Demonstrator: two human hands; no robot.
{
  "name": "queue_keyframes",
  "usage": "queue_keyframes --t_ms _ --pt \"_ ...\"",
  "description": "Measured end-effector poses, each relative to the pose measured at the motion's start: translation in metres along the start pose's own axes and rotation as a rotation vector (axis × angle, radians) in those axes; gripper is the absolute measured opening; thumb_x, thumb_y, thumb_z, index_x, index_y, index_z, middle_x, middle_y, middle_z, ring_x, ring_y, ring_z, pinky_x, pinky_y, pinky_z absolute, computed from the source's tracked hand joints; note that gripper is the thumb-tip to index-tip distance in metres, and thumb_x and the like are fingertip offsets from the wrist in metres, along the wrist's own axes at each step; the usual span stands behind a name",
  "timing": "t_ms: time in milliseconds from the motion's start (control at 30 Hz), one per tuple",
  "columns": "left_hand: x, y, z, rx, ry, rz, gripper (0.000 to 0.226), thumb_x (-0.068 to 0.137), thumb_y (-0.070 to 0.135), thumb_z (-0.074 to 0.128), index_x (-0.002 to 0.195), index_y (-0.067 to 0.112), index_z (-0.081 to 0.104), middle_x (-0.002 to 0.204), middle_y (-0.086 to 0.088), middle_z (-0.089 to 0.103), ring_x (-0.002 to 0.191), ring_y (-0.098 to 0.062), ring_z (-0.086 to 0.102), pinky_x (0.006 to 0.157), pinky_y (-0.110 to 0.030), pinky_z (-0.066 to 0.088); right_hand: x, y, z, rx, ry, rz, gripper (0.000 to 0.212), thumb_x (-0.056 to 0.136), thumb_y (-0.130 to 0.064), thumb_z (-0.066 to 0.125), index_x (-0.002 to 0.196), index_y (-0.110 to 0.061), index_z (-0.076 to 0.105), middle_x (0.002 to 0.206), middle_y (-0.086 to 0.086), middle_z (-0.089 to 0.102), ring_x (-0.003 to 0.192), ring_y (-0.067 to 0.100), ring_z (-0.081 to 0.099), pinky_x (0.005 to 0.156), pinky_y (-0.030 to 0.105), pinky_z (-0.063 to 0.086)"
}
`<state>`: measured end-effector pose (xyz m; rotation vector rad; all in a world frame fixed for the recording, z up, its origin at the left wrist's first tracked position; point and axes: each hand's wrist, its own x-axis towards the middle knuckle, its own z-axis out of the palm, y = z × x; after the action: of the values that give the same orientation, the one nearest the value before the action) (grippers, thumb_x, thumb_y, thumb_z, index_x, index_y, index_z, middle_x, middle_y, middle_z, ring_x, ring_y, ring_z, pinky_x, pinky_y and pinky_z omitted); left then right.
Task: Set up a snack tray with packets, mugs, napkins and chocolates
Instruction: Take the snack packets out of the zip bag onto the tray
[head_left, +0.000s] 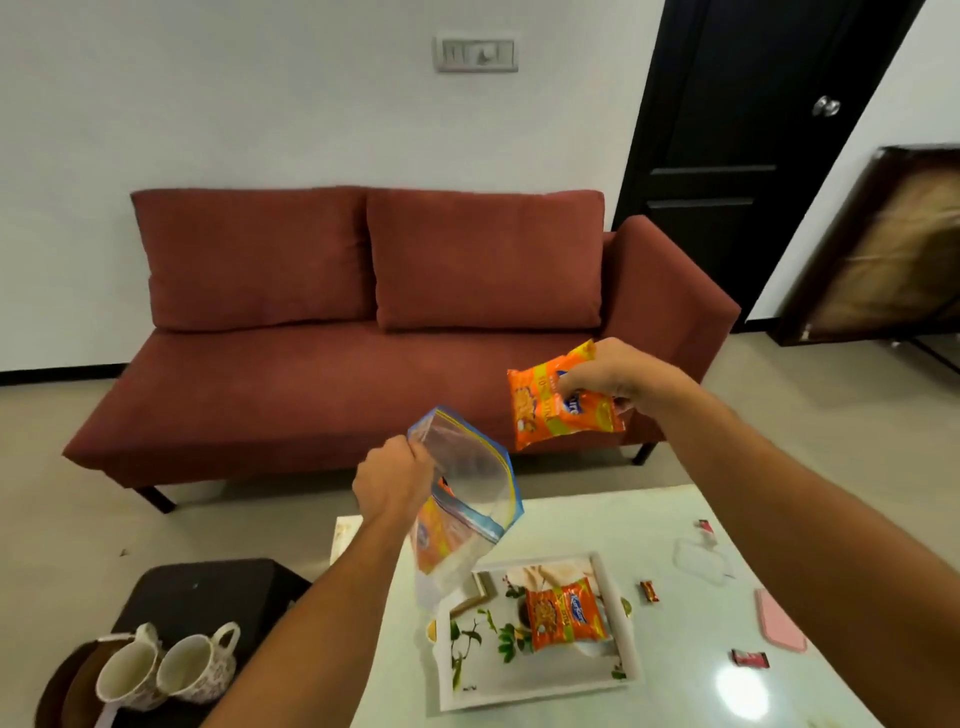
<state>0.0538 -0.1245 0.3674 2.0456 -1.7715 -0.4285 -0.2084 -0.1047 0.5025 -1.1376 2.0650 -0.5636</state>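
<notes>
My left hand (392, 480) grips the mouth of a clear zip bag (467, 493) with a blue and yellow seal, held above the table; another orange packet shows inside it. My right hand (610, 376) holds an orange snack packet (550, 415) in the air, above and to the right of the bag. A white tray (467, 691) with a leaf print lies on the pale table (675, 691), with one orange packet (566, 616) lying on it. Two floral mugs (166, 667) stand on a dark side table at lower left. Small wrapped chocolates (649, 591) lie right of the tray.
A red sofa (363, 364) stands behind the table. A black stool (208, 597) is at lower left under the mugs' round board. A pink flat object (779, 621), a red-black wrapper (749, 659) and a clear plastic piece (698, 561) lie on the table's right side.
</notes>
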Motion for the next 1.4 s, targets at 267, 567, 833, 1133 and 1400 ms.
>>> queue_keyframes --t_ms 267,567,833,1133,1400 --pt "0.019 -0.027 0.030 -0.031 0.079 -0.007 0.042 0.102 0.037 0.037 0.099 0.006 0.066 0.102 -0.024 0.069 0.095 -0.046 0.063 0.076 -0.043 0.048 0.057 0.141 0.088 0.077 -0.124 0.366 0.044 0.069 -0.012 0.080 0.108 -0.006 0.060 0.097 0.014 0.068 0.078 0.025 0.067 0.060 0.032 0.056" --pt "0.015 -0.049 0.080 -0.049 0.088 0.060 0.037 0.104 0.032 0.038 0.079 0.011 0.054 0.073 -0.005 0.054 0.069 -0.027 0.048 0.060 -0.035 0.033 0.053 0.273 0.284 0.234 -0.357 0.712 0.026 0.081 0.000 0.077 0.099 -0.005 0.059 0.085 0.014 0.063 0.066 0.021 0.062 0.056 0.030 0.052" --pt "0.011 -0.054 0.110 -0.036 0.001 0.133 0.038 0.105 0.035 0.036 0.073 0.018 0.046 0.065 0.006 0.046 0.063 -0.019 0.045 0.058 -0.032 0.027 0.051 0.309 0.331 0.359 -0.376 0.784 0.036 0.084 -0.005 0.076 0.114 -0.006 0.057 0.096 0.016 0.068 0.081 0.025 0.066 0.062 0.033 0.056" --pt "0.008 -0.033 0.083 -0.017 -0.095 0.182 0.039 0.105 0.040 0.035 0.074 0.020 0.047 0.062 0.009 0.050 0.053 -0.010 0.050 0.045 -0.023 0.029 0.038 0.227 0.201 0.220 0.475 0.142 0.019 0.095 -0.025 0.057 0.109 -0.018 0.068 0.098 0.003 0.073 0.096 0.029 0.069 0.076 0.031 0.049" --pt "-0.012 0.014 0.030 -0.065 -0.044 0.160 0.036 0.103 0.035 0.039 0.071 0.019 0.044 0.070 -0.008 0.061 0.060 -0.027 0.049 0.055 -0.033 0.027 -0.003 0.035 0.152 0.136 -0.115 -0.203 0.019 0.087 -0.021 0.058 0.092 -0.013 0.075 0.082 0.003 0.075 0.072 0.024 0.072 0.067 0.043 0.064"
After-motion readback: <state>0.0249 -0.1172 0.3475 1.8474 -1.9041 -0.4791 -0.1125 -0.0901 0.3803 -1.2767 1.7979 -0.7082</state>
